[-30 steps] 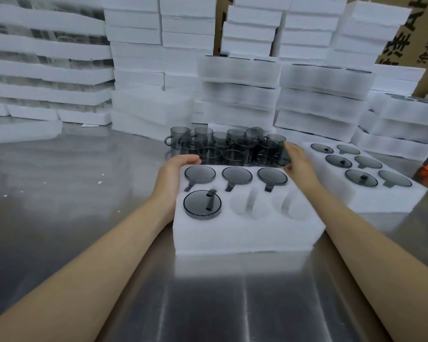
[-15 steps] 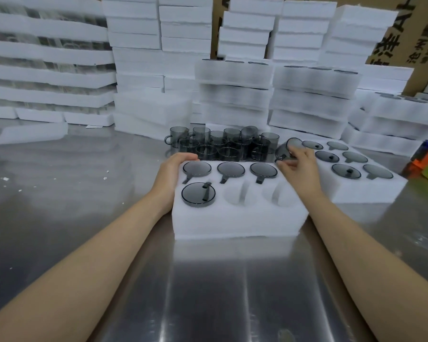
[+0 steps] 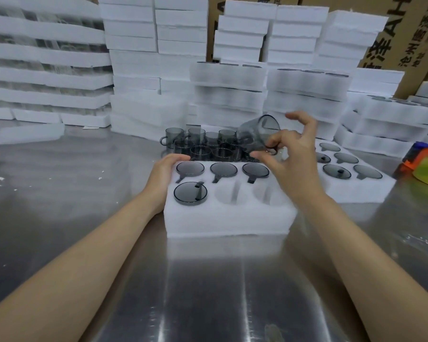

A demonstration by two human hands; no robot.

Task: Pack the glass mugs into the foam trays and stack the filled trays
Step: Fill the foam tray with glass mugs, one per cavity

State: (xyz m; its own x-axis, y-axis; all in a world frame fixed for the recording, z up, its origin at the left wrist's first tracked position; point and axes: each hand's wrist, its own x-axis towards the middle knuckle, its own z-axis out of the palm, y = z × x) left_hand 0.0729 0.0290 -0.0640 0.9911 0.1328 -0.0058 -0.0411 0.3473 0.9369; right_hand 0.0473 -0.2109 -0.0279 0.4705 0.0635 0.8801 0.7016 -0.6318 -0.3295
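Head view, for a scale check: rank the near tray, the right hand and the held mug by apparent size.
1. Near tray
2. Right hand
3. Held mug
Hand and mug look close in size, so that order is unsure.

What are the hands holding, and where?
Right hand pinches a glass mug by its handle; left hand grips the foam tray at its left edge.

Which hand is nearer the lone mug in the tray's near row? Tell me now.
Left. The left hand holds the foam tray's left edge right beside the near-row mug; the right hand is over the far right corner, pinching a tilted mug.
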